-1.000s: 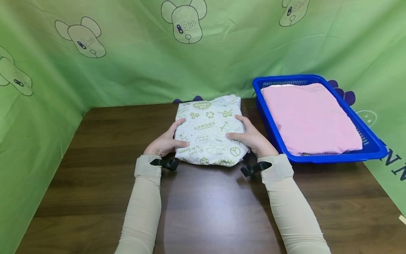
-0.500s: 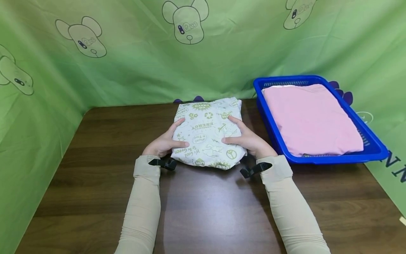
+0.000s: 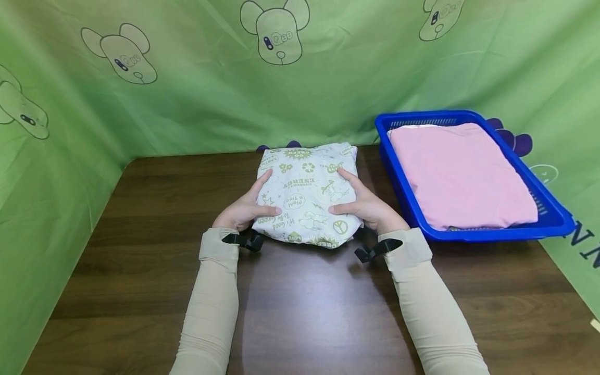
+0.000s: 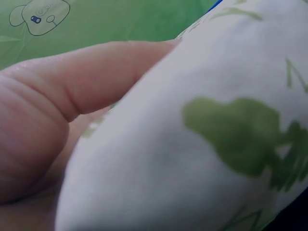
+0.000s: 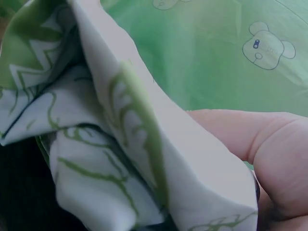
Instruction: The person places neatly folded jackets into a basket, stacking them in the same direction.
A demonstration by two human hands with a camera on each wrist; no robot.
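Between both hands is a folded white cloth (image 3: 304, 198) with green printed drawings and words, at the back middle of the table. My left hand (image 3: 245, 208) grips its left side, thumb on top; the fingers beneath are hidden. On the right side my right hand (image 3: 370, 208) holds it the same way, thumb and a finger over the top. Close up, the left wrist view has the cloth's rounded edge (image 4: 144, 163) against the thumb (image 4: 106, 72). In the right wrist view several folded layers (image 5: 101, 159) of the cloth show beside the thumb (image 5: 231, 130).
A blue plastic basket (image 3: 403, 182) stands at the back right, close to the right hand. Folded pink cloth (image 3: 461, 177) lies inside it. Green printed fabric (image 3: 197, 104) hangs behind and beside the brown wooden table (image 3: 300, 312). A black strap device sits on each wrist.
From one second ago, the cloth has shifted slightly left and toward me. My right hand has slid a little left over it; the left hand stays nearly still.
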